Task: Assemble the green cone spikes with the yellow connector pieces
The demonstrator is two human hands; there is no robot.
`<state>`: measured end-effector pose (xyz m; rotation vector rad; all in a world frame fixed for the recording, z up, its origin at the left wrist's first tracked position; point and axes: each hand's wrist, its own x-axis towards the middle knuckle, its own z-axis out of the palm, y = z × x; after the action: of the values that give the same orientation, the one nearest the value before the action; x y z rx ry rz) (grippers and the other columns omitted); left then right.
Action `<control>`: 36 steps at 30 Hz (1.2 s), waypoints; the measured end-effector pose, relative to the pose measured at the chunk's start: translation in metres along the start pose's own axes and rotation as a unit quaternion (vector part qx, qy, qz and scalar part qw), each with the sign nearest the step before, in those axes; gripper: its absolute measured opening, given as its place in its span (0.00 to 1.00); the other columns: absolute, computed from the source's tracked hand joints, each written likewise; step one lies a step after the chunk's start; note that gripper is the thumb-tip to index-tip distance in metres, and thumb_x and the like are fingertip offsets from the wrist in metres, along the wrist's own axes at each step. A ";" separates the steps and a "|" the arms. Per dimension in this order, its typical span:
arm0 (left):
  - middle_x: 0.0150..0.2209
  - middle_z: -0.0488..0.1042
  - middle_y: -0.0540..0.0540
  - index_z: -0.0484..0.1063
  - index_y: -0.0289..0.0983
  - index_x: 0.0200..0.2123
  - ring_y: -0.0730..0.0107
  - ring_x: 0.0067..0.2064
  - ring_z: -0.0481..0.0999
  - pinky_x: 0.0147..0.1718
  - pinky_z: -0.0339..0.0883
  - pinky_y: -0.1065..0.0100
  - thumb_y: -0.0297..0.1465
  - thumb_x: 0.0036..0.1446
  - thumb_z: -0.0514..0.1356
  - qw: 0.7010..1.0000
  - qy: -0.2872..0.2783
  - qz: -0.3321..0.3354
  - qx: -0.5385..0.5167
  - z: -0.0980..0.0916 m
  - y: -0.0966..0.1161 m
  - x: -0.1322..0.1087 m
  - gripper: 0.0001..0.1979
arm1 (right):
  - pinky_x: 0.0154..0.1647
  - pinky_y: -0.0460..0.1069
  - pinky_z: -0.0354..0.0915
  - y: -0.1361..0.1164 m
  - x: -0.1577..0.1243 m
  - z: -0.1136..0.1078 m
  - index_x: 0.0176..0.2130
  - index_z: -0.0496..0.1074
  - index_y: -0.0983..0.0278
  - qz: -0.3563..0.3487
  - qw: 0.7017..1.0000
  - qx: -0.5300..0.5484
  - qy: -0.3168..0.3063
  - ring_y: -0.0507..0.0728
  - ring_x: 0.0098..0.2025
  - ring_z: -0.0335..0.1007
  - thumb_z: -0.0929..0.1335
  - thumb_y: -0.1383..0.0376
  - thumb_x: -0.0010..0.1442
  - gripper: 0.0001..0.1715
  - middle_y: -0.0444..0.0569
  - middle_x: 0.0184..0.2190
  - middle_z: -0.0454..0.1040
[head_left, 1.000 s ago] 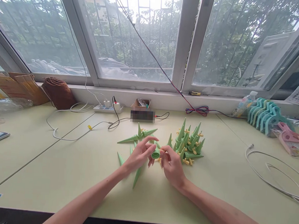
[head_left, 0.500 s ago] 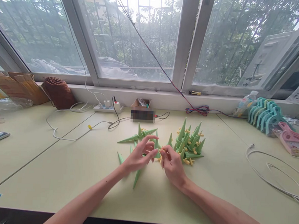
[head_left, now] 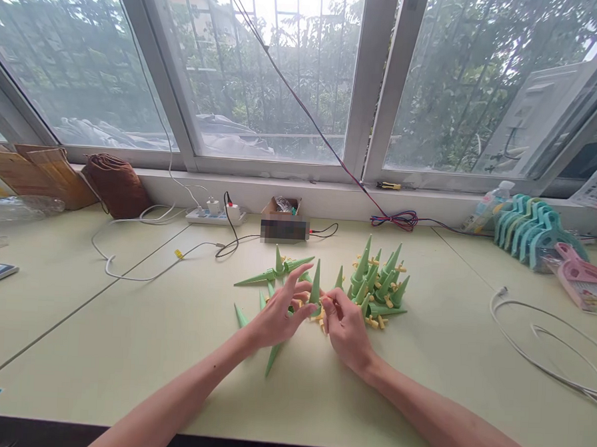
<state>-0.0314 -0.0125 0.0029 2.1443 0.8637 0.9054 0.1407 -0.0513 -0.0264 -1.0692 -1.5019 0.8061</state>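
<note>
My left hand [head_left: 278, 314] and my right hand [head_left: 345, 329] meet at the middle of the pale green table [head_left: 122, 334]. Between them stands a green plastic spike [head_left: 316, 284], point up, with small yellow parts at its base. Left fingers pinch its lower end; the right thumb and forefinger pinch a yellow piece beside it. A cluster of upright green spikes with yellow fittings [head_left: 378, 281] stands just right of my hands. Loose green spikes [head_left: 270, 273] lie flat to the left and under my left hand.
A white cable [head_left: 127, 254] and power strip [head_left: 213, 214] lie at the back left, a small cardboard box [head_left: 282, 209] by the sill. Teal plastic pieces [head_left: 528, 229] and a pink item [head_left: 583, 278] sit far right, with a white cord [head_left: 537, 343].
The green spike has been turned from open end facing me to standing point up. My hands have drawn slightly closer together around it.
</note>
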 end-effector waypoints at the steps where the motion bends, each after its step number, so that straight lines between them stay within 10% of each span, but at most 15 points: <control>1: 0.44 0.72 0.43 0.44 0.47 0.67 0.70 0.35 0.73 0.36 0.73 0.64 0.36 0.65 0.55 1.000 -0.002 -0.001 0.007 0.000 -0.001 0.000 0.32 | 0.21 0.45 0.53 0.000 0.000 0.000 0.31 0.61 0.61 -0.002 1.000 0.000 0.003 0.50 0.19 0.53 0.59 0.55 0.70 0.17 0.37 0.18 0.56; 19: 0.53 0.70 0.39 0.60 0.46 0.62 0.64 0.47 0.73 0.43 0.71 0.63 0.27 0.68 0.50 0.985 -0.016 0.133 0.108 0.001 -0.001 0.000 0.21 | 0.22 0.46 0.50 0.000 0.000 -0.001 0.29 0.60 0.61 -0.010 0.999 -0.036 0.024 0.51 0.21 0.49 0.58 0.54 0.70 0.20 0.38 0.19 0.54; 26: 0.51 0.66 0.42 0.59 0.46 0.60 0.71 0.39 0.73 0.35 0.75 0.66 0.36 0.66 0.55 0.999 0.028 0.013 -0.012 0.007 0.001 0.004 0.20 | 0.23 0.46 0.53 0.000 -0.002 0.001 0.31 0.61 0.61 -0.031 0.998 -0.037 0.049 0.51 0.21 0.52 0.58 0.55 0.71 0.19 0.39 0.20 0.58; 36: 0.23 0.66 0.56 0.59 0.39 0.53 0.80 0.17 0.62 0.16 0.58 0.77 0.45 0.65 0.54 0.974 -0.007 -0.089 -0.209 0.000 0.011 0.007 0.21 | 0.25 0.46 0.54 -0.004 0.000 0.001 0.32 0.63 0.62 -0.087 0.991 -0.083 0.060 0.51 0.23 0.53 0.58 0.58 0.71 0.17 0.41 0.22 0.59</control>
<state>-0.0240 -0.0132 0.0135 1.6826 0.7643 0.8879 0.1392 -0.0530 -0.0225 -1.0708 -1.5550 0.4938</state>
